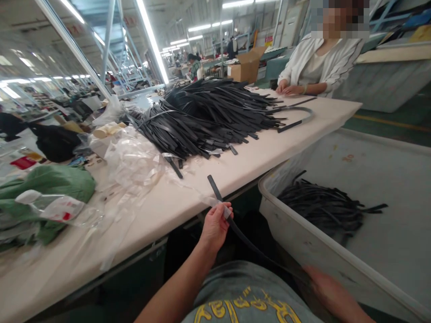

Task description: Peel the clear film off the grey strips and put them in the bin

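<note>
A black strap (247, 242) runs from the table's front edge down across my lap. Near its upper end, my left hand (216, 222) is closed on it, thumb and fingers pinching a pale, see-through piece around the strap. Low on the right, beside the bin, is my right hand (319, 280). It is smeared by motion; the strap's other end runs toward it, but its grip cannot be made out. Beyond my left hand, a large pile of black straps (212, 116) lies on the table (249, 152).
At my right stands a pale bin (310, 224) with black straps (323, 206) inside. Crumpled clear plastic (131, 157), a plastic bottle (63, 208) and green cloth (74, 181) lie on the table's left. A co-worker (316, 67) is at the far right edge.
</note>
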`<action>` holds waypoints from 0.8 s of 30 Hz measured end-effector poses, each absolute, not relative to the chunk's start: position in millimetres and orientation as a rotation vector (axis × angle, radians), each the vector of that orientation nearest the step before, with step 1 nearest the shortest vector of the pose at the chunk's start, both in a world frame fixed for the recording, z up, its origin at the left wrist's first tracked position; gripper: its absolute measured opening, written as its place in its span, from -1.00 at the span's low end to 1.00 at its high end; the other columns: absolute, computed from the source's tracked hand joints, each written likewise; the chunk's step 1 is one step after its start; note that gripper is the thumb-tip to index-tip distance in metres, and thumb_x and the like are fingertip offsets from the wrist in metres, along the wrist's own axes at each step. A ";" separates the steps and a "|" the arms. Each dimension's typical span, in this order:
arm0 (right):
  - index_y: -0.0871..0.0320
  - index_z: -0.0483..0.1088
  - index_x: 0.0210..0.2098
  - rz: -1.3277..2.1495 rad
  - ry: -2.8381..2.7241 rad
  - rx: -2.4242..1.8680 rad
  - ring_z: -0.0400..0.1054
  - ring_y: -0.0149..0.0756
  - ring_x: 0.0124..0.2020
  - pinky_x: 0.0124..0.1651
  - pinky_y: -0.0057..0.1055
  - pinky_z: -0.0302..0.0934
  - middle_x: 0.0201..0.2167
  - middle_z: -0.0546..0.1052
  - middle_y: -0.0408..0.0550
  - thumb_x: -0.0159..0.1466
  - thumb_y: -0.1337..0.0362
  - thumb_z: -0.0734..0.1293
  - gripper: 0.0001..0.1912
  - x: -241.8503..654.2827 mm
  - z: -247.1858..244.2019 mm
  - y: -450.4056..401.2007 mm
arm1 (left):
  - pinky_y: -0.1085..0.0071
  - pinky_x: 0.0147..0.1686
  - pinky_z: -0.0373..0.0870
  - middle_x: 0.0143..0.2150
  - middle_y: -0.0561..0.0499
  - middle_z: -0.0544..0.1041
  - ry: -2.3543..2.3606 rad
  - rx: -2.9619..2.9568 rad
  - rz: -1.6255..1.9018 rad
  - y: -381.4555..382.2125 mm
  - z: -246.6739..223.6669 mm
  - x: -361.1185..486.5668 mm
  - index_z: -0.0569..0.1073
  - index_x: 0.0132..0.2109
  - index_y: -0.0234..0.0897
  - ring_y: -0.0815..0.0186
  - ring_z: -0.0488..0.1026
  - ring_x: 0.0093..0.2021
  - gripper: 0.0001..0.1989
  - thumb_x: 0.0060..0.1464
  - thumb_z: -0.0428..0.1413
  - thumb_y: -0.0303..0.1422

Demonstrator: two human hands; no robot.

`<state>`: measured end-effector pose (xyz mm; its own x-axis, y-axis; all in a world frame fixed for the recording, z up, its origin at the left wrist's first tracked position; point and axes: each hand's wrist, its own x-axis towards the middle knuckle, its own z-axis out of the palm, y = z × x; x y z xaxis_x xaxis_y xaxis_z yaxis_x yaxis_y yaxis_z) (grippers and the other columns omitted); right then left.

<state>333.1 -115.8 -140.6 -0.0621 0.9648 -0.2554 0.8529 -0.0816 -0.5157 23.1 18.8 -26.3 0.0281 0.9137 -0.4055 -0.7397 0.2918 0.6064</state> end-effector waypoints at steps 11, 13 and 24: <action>0.20 0.37 -0.36 1.673 -1.510 -1.036 0.22 -0.50 -0.67 -0.57 -0.55 0.11 -0.62 0.40 -0.22 0.30 -0.05 0.22 -0.59 146.6 -20.6 5.2 | 0.49 -0.40 0.42 -0.31 -0.03 0.57 0.947 0.370 1.329 -10.7 -19.5 9.5 0.57 -0.27 -0.36 0.41 0.47 -0.42 -0.69 -0.11 0.34 -0.22; 0.19 0.35 -0.31 1.611 -1.432 -1.068 0.11 -0.54 -0.71 -0.61 -0.57 -0.01 -0.64 0.33 -0.27 0.33 -0.07 0.17 -0.58 146.5 -18.7 9.9 | 0.47 -0.21 0.43 -0.18 -0.06 0.58 0.952 0.330 1.398 -11.7 -16.4 1.1 0.57 -0.26 -0.34 0.34 0.51 -0.20 -0.74 -0.08 0.33 -0.25; 0.14 0.33 -0.51 1.328 -1.581 -1.181 0.17 -0.45 -0.58 -0.46 -0.50 0.12 -0.64 0.31 -0.25 0.21 0.19 0.28 -0.79 136.4 -4.1 2.5 | 0.36 -0.14 0.41 -0.17 -0.09 0.61 0.887 0.273 1.296 -18.9 -25.1 3.1 0.58 -0.21 -0.33 0.26 0.53 -0.18 -0.70 -0.02 0.29 -0.20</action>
